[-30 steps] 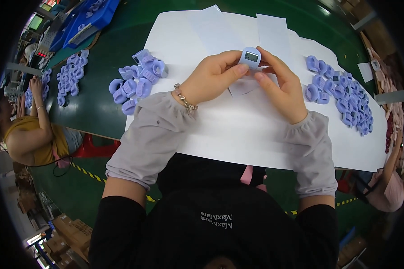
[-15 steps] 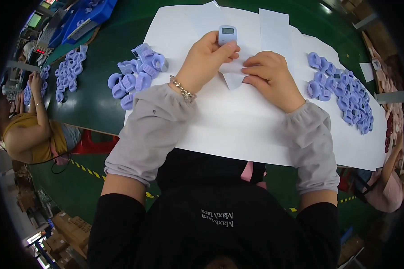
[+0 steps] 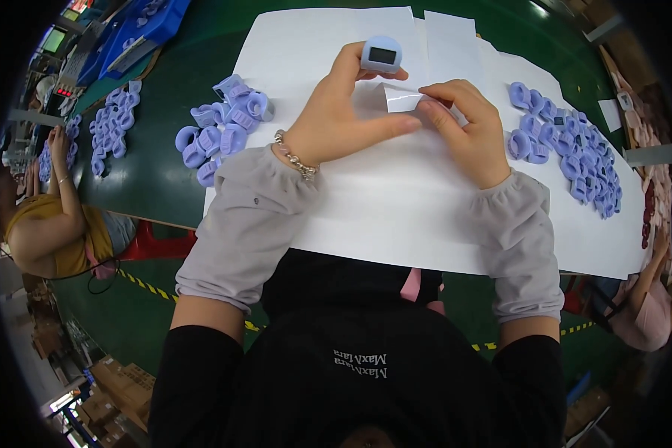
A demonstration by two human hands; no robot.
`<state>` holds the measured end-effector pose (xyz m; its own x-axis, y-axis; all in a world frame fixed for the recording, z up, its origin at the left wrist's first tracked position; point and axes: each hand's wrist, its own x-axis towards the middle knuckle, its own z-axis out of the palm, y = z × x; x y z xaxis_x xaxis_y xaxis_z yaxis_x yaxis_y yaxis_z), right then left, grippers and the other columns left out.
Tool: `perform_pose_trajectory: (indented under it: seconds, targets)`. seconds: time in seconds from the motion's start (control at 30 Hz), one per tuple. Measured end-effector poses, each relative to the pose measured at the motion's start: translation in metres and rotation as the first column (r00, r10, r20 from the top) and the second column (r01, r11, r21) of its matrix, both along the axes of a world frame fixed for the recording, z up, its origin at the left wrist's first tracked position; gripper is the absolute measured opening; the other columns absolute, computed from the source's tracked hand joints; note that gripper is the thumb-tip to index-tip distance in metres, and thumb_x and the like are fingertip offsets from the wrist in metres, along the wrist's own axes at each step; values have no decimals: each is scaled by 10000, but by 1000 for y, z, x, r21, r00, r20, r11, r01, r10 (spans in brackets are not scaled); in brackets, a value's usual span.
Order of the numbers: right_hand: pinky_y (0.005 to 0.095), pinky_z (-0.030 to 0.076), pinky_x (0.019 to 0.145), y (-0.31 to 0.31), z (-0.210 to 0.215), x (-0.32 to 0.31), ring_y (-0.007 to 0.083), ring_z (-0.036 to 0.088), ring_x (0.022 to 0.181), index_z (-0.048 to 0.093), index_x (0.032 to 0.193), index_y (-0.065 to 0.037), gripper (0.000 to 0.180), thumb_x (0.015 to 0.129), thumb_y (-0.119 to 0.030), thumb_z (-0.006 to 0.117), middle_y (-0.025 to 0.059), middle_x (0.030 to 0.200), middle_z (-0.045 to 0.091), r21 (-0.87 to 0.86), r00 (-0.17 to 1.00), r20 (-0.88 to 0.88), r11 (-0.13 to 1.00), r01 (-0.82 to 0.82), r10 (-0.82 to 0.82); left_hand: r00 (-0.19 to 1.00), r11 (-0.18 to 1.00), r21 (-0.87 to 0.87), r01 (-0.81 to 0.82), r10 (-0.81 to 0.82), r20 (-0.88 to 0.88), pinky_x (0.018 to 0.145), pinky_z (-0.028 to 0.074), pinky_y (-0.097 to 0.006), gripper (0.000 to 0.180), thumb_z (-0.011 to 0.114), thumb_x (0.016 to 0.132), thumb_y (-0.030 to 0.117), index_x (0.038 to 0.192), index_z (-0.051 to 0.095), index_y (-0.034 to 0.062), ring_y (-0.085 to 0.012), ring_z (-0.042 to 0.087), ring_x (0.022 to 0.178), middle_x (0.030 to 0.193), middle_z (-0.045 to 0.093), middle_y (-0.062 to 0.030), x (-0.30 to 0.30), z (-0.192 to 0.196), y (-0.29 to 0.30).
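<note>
My left hand (image 3: 327, 116) holds a light-blue ring-shaped device (image 3: 381, 54) with a small dark rectangular screen. Its fingers are curled around behind the device, while the thumb stretches away from it toward the right hand. Between the thumb and fingers of my right hand (image 3: 467, 127) is a small piece of glossy clear film (image 3: 402, 98), just below the device and apart from it. Both hands are over a white sheet (image 3: 396, 201) covering the table. A pile of similar lavender rings (image 3: 220, 127) lies by my left forearm, and a larger pile (image 3: 575, 153) lies at the right.
Flat pale sheets (image 3: 451, 48) lie at the far side. On the green table (image 3: 153, 149) to the left sit more rings (image 3: 115, 128) and a blue bin (image 3: 145, 33). A person in a yellow top (image 3: 56, 231) works at the left; another (image 3: 638, 313) sits at the right.
My left thumb has come off the device and swung right, toward my right hand. The device is turned more face-on. The film in my right hand has moved up, nearer the device.
</note>
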<state>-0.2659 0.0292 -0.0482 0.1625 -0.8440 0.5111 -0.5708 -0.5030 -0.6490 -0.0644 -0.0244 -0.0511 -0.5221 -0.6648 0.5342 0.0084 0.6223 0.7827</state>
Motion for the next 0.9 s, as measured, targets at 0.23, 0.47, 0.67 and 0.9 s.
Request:
perform_pose_trajectory:
  seconds: [0.23,0.47,0.67,0.9]
  targets:
    - [290,442,734,0,-2,3,195,558,776,650,931,-13,146,796,-65,673,79,854,617,-26,1000,-18,1000,13,-14,995,992,-89,-89,92,30,823,494,-304,465,747,779,158,1146,492,31,-195,658,883,948,667,-94,0,-4,-2]
    - [315,382,658,6,8,15,194,545,737,682,911,-79,239,689,-1,719,29,810,602,-451,938,-258,887,95,-232,997,989,127,-79,78,18,757,512,-269,437,721,807,134,1158,489,15,-177,658,864,947,665,-103,-3,-7,0]
    - [307,360,607,6,0,18,177,545,715,682,912,-65,248,678,10,714,19,802,598,-499,923,-293,863,73,-248,996,921,389,19,15,-84,735,500,-242,459,655,858,117,1237,435,-19,-126,633,862,935,662,-103,-4,-6,2]
    - [282,404,648,7,1,20,177,550,698,663,874,-52,186,706,22,688,31,812,597,-431,954,-210,896,108,-216,998,925,380,23,2,-64,702,471,-234,405,608,892,136,1224,440,-23,-98,608,836,898,678,-73,-2,-6,1]
